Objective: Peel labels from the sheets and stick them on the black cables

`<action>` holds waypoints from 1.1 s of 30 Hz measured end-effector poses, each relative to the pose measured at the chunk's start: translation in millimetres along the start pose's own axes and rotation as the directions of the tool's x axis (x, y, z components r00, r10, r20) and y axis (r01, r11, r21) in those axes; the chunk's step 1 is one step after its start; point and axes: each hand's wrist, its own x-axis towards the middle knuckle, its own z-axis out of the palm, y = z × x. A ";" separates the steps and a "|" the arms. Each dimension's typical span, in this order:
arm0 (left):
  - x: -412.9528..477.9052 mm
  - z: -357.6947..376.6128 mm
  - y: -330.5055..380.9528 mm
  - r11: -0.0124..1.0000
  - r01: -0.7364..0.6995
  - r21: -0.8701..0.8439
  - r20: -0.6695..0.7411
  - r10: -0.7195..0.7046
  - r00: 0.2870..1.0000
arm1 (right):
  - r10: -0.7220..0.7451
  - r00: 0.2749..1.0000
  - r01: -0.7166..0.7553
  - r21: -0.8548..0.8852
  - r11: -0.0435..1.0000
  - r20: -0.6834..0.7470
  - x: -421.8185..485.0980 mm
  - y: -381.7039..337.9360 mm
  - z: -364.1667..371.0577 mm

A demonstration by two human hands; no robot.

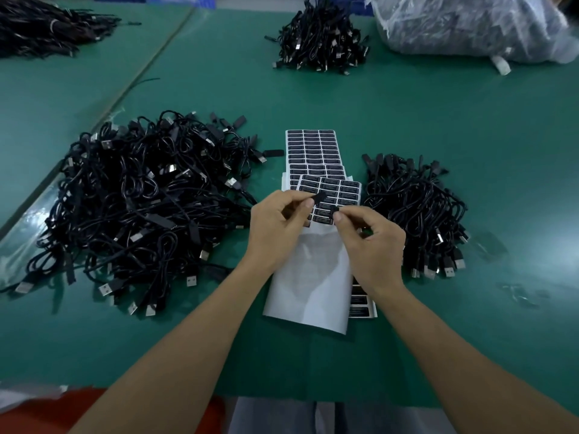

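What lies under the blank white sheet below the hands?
Another label sheet pokes out past the right edge of the white sheet; its rest is covered.

Soft overhead light is spreading evenly, slightly dim. The left hand [279,227] and right hand [372,245] are casting a faint shadow on the white sheet [313,286]. Glare is catching the plastic bag [470,23]; edges are bending, corners darkening.

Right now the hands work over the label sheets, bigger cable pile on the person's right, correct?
No: the head view shows the bigger cable pile on the person's left. The left hand and right hand do work over the label sheets.
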 end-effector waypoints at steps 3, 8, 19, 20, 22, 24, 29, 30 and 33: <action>0.5 2.3 -2.5 1.000 -0.003 0.021 0.017 0.003 1.000 | 0.040 0.999 -0.042 0.069 0.997 0.021 1.1 -1.7 -1.2; -1.3 1.9 -1.4 1.000 -0.016 0.000 0.027 0.016 1.000 | 0.094 0.991 -0.108 0.151 0.983 0.095 3.3 -3.0 -2.6; -9.3 2.3 0.9 1.000 0.004 -0.028 0.135 0.000 0.991 | 0.146 0.976 -0.184 0.261 0.948 0.160 4.8 -1.3 -5.3; -10.7 1.9 1.5 1.000 -0.006 -0.011 0.155 0.008 0.988 | 0.144 0.977 -0.182 0.259 0.949 0.160 5.0 -1.7 -5.6; -13.6 1.3 2.2 0.999 -0.016 0.028 0.201 0.010 0.980 | 0.151 0.975 -0.190 0.260 0.947 0.164 5.4 -1.8 -6.1; -14.5 -1.4 4.1 0.998 0.013 0.057 0.240 -0.026 0.970 | 0.166 0.971 -0.209 0.271 0.940 0.172 5.5 -2.6 -6.4; -11.6 -11.6 14.6 0.987 0.133 0.094 0.159 -0.146 0.976 | 0.186 0.966 -0.235 0.316 0.919 0.178 6.9 -5.3 -8.7; -12.8 -13.3 16.9 0.987 0.144 0.071 0.118 -0.151 0.981 | 0.192 0.964 -0.243 0.321 0.915 0.185 7.6 -6.4 -9.7; -18.8 -18.8 23.5 0.986 0.165 -0.008 0.028 -0.165 0.986 | 0.205 0.961 -0.259 0.346 0.902 0.186 8.0 -12.5 -12.1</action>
